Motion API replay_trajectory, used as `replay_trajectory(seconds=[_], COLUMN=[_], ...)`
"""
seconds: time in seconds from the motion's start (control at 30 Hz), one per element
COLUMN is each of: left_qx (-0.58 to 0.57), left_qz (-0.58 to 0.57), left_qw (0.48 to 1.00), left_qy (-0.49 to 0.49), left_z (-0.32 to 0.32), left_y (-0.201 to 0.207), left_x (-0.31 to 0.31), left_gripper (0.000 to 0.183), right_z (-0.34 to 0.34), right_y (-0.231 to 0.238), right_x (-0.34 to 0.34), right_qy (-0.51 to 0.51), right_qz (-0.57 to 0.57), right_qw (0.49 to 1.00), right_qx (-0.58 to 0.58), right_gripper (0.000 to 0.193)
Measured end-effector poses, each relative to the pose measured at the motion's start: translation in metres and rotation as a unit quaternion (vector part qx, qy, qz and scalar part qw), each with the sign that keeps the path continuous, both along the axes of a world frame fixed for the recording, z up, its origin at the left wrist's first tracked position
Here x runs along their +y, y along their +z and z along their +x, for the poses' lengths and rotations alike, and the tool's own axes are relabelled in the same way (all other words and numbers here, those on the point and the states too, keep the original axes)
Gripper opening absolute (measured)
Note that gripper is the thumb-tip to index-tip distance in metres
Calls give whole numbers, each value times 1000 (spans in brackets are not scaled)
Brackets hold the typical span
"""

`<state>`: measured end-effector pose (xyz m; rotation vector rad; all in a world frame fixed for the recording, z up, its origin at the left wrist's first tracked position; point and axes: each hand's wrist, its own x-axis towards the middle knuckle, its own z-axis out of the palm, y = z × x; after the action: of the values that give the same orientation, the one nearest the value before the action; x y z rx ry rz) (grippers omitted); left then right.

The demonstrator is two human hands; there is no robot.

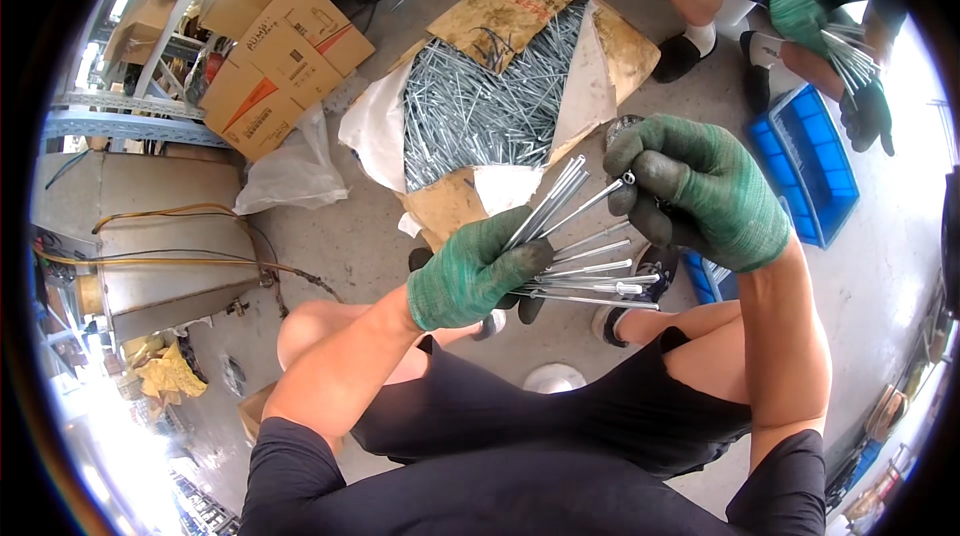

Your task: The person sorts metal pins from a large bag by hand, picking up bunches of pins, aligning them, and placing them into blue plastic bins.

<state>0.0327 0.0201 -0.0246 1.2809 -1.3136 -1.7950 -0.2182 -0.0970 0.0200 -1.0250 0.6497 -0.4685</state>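
My left hand (470,274), in a green knitted glove with dark palm and fingertips, is closed around a fanned bunch of long, thin metal rods (620,287) with small heads. Their head ends point to the right and upward. Wearing a matching glove, my right hand (715,191) is curled, its thumb and fingers pinched at the head end of one rod that sticks out above the others. The dark fingertips partly hide that rod's end. Beyond both hands, an opened carton lined with white sheeting holds a heap of similar loose metal rods (480,106).
At the upper right, a co-worker's gloved hands (800,11) hold another rod bundle above a blue plastic bin (815,171). A printed cardboard box (285,66) and clear plastic bag (295,171) lie left of the carton. A metal cabinet (170,236) with hoses stands left.
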Motion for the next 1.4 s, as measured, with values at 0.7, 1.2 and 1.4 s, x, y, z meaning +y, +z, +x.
replay_trajectory(seconds=[0.7, 1.2, 1.4], left_qx=[-9, -11, -32], left_qz=[-7, -28, -55], left_qw=[1000, 1000, 998], left_qy=[9, -5, -13], left_z=[-5, -3, -2], left_y=[3, 4, 6], left_x=[-4, -3, -7], left_gripper=[29, 25, 25], right_z=[1, -2, 1], right_y=[7, 8, 9], right_x=[1, -2, -1], right_qy=[-12, 29, 4], right_qz=[-17, -17, 19], right_qw=[997, 996, 997], right_qx=[70, 87, 78], right_gripper=[30, 31, 31])
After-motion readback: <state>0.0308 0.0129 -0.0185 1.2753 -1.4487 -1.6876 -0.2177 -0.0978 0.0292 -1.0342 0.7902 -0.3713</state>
